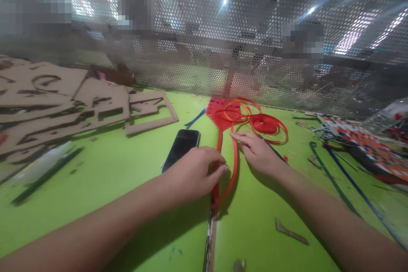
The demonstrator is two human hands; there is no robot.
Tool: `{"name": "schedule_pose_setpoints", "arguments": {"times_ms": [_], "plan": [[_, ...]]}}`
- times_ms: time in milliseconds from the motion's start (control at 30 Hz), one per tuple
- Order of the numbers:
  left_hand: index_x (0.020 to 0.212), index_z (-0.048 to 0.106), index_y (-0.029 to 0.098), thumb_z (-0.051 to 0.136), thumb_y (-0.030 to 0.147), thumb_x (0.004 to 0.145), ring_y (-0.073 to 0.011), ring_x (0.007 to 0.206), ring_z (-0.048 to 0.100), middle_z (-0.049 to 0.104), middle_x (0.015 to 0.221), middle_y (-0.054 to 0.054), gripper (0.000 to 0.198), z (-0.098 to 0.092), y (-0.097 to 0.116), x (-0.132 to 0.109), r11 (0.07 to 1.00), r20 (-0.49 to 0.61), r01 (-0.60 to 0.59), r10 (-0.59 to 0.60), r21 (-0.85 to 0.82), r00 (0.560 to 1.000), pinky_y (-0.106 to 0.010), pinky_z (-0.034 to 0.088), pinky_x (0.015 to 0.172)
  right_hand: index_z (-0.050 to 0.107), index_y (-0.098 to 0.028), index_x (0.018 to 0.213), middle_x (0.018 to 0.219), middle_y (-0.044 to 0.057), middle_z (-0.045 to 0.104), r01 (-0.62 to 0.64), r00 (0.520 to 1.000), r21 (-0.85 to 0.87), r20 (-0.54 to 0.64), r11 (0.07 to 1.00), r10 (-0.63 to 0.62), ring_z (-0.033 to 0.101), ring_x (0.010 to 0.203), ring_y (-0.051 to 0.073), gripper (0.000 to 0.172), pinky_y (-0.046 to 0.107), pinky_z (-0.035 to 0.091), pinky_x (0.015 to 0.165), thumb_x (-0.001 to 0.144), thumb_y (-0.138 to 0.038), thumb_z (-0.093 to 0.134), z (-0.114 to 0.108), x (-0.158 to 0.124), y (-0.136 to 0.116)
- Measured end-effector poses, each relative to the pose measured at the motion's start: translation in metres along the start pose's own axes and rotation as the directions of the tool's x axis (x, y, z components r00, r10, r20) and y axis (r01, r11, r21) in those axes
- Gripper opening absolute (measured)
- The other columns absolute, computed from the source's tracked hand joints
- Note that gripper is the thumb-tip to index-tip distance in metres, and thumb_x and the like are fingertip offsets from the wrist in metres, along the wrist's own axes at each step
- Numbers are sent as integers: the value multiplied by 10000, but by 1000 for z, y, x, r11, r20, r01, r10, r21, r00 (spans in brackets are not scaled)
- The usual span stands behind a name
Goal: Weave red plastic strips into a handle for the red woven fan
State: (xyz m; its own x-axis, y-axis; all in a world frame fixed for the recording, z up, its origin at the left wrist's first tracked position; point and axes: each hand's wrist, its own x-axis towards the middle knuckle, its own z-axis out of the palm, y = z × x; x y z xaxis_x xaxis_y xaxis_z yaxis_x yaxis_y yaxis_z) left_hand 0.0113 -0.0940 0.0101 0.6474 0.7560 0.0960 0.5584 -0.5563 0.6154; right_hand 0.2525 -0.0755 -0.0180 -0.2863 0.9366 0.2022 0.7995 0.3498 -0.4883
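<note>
As viewed from my remote station, the left hand and the right hand are apart, with both reaching the same red plastic strap. The strap forms a long narrow loop on the green tabletop. The left fingers curl around one run of the loop, and the right fingertips rest on the other run; I cannot confirm a firm grip by the right hand. The top of the loop meets a red woven panel marked with blue dashes, and a loose red strap coil lies just beside it. A black smartphone lies near the left hand, and a blue strip lies beyond it. Cut cardboard sheets are stacked at left. A multicoloured woven mat and dark strips lie at right. A perforated metal screen stands along the far edge.
</note>
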Motion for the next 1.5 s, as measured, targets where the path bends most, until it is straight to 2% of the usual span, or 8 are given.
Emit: {"name": "schedule_pose_setpoints", "arguments": {"times_ms": [267,567,767,900,1033,1133,1300,1500], "plan": [[1042,789,192,591,506,1001,-217,818,711,791,932,-61,374,20,4,21,870,112,220,-190,-441,975,-313,528,722,643,-355,1506,1641,40,544,-274,960,419,168,866,223,480,1521,244,469,525,308,1287,1062,-272,517,-16,-55,-16],[829,732,142,769,372,897,-87,497,493,626,652,13,242,41,10,51,510,168,355,-376,-784,911,-230,380,502,714,-362,1431,1551,47,632,-319,947,476,186,820,261,583,1410,268,475,488,451,1181,1001,-217,574,-26,-66,-11],[956,785,130,820,303,857,-61,512,460,661,690,4,202,50,4,57,456,159,298,-318,-839,935,-203,366,508,711,-316,1444,1153,61,780,-350,930,465,278,813,241,694,941,206,510,351,562,830,990,-169,529,-27,-63,-3],[968,780,126,762,253,878,-73,493,484,668,667,-3,156,55,0,56,475,169,325,-341,-818,925,-206,361,490,722,-270,1422,1015,60,786,-374,922,398,255,838,290,672,815,182,499,305,525,716,986,-158,507,-38,-59,-6],[909,763,132,748,216,866,-85,509,534,680,665,-5,96,59,-1,55,502,152,343,-381,-794,912,-204,406,512,735,-233,1366,1011,85,808,-318,948,195,46,928,315,656,667,190,415,320,508,605,996,-261,548,-54,-33,0],[845,749,139,756,185,829,-99,497,544,673,629,-4,50,63,-3,56,518,137,340,-391,-785,910,-208,398,496,744,-217,1335,1244,102,790,-202,970,-121,-159,972,182,734,928,241,388,368,559,856,985,-246,580,-58,3,15],[821,745,147,762,139,789,-120,527,587,696,641,-9,38,68,-5,58,539,124,319,-367,-780,922,-216,434,514,717,-178,1392,1328,150,767,-198,977,-347,-145,917,156,713,1147,317,435,405,524,987,978,-251,606,-43,59,39],[792,718,160,721,127,828,-118,501,591,687,615,-5,48,69,-4,58,556,113,311,-361,-771,926,-215,445,503,856,-202,1077,1046,154,808,-174,983,-473,-129,864,127,696,1008,310,302,410,497,921,918,-148,606,-48,80,30]]}}
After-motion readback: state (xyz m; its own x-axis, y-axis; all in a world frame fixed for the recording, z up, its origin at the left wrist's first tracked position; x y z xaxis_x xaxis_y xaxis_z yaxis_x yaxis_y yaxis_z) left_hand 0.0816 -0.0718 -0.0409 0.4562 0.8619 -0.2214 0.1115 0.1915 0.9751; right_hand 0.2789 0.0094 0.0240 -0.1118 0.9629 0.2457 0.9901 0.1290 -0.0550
